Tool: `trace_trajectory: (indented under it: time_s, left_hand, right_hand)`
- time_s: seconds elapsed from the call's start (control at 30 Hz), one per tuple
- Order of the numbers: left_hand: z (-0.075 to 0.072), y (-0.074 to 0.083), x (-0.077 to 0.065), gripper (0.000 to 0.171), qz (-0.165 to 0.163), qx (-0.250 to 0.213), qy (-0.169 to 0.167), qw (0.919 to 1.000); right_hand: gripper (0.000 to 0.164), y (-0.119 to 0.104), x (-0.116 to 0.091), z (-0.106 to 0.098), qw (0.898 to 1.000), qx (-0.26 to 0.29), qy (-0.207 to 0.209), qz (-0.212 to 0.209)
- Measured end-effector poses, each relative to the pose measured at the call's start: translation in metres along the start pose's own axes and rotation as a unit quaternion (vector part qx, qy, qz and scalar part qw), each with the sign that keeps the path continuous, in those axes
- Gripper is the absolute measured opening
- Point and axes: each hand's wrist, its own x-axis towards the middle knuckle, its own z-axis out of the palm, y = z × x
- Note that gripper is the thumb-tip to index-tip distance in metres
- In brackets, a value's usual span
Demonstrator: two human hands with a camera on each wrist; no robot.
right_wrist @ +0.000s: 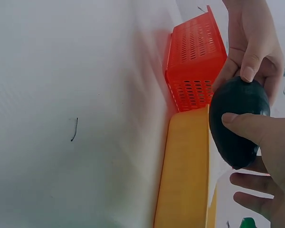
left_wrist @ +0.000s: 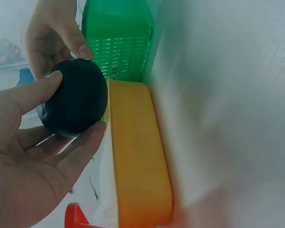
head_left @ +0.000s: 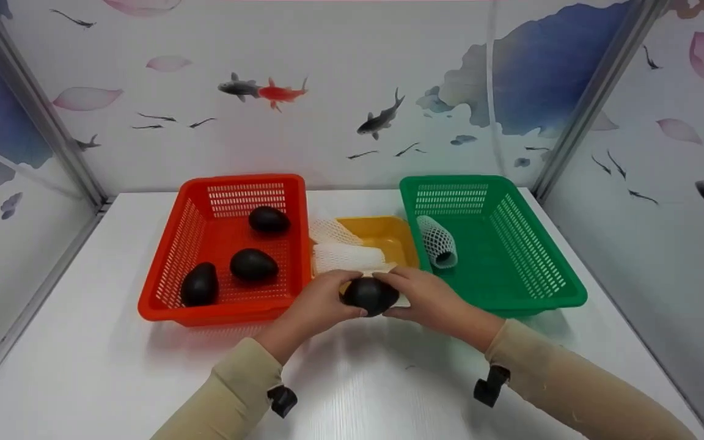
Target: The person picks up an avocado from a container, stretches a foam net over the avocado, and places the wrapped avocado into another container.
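Observation:
Both hands hold one dark, smooth avocado [head_left: 369,296] above the front of the yellow bin. My left hand [head_left: 322,299] grips it from the left, thumb on the near side and fingers around the far side. From the right, my right hand [head_left: 428,300] pinches it between thumb and fingers. In the right wrist view, the right thumb presses across the avocado [right_wrist: 240,118], and some lower fingers extend past it. White foam net sleeves [head_left: 347,256] lie in the yellow bin [head_left: 398,235] just behind the hands.
To the left, a red basket [head_left: 223,315] contains three dark avocados [head_left: 254,264]. A green basket [head_left: 511,302] at the right has one white foam net sleeve [head_left: 434,238] along its left wall, darkness showing through the mesh. A printed wall [head_left: 327,146] bounds the white table [head_left: 83,354].

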Motion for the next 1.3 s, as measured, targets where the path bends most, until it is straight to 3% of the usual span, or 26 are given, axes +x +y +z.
trace_trajectory:
  time_s: [0.2,0.33,0.47,0.77,1.1,1.3]
  left_hand:
    - [0.011,-0.013,0.003,0.058,0.036,-0.038,0.012,0.9986]
    - [0.018,-0.016,0.005,0.055,-0.002,-0.053,0.025,0.9983]
    - [0.024,-0.018,0.003,0.053,-0.025,-0.033,0.039,0.9984]
    - [0.031,-0.035,0.005,0.053,0.021,0.024,0.063,0.9975]
    - [0.033,-0.042,0.005,0.047,-0.002,0.085,0.049,0.9952]
    - [0.036,-0.043,0.005,0.048,-0.008,0.079,0.053,0.9954]
  right_hand:
    - [0.058,0.002,0.000,0.006,1.000,0.026,-0.014,0.000]
    - [0.058,-0.003,0.002,0.012,0.999,0.034,-0.001,-0.001]
    - [0.059,-0.008,0.007,0.022,0.999,0.047,0.018,-0.009]
    - [0.056,-0.007,0.011,0.040,0.996,0.085,0.027,-0.009]
    - [0.047,-0.007,0.013,0.054,0.994,0.112,0.021,0.001]
    - [0.047,-0.006,0.015,0.060,0.992,0.121,0.018,0.020]
